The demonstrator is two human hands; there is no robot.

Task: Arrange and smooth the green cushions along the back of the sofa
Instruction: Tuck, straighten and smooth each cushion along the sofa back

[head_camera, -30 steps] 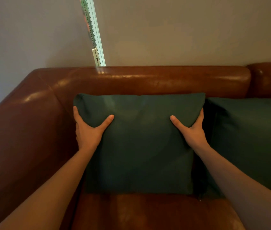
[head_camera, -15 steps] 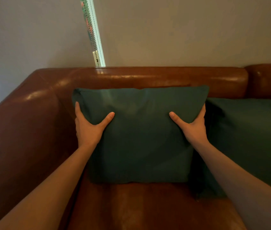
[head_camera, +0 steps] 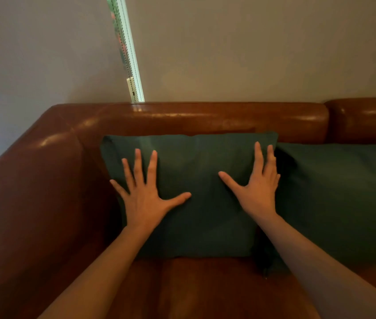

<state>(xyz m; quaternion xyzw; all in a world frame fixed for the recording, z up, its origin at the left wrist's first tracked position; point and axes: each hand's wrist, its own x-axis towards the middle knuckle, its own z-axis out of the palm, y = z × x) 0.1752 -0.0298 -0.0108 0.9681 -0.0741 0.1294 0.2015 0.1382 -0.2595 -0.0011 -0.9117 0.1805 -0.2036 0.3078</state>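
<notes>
Hands — left (head_camera: 144, 201), right (head_camera: 259, 192) — flat, fingers spread, on green cushion (head_camera: 196, 217) against sofa (head_camera: 205, 118)

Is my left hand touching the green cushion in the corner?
Touching. The head view shows the left hand spread flat on the cushion, fingers straight.

Second green cushion (head_camera: 343, 199): cut off by the right edge, its left border partly hidden behind the left green cushion (head_camera: 196, 203) and the right forearm; brown leather sofa (head_camera: 44, 203): cut off left, right and below; left cushion's lower right corner lost in shadow; both forearms cut off by the bottom edge; window strip (head_camera: 127, 54) detail behind the sofa too blurred to be read.
</notes>
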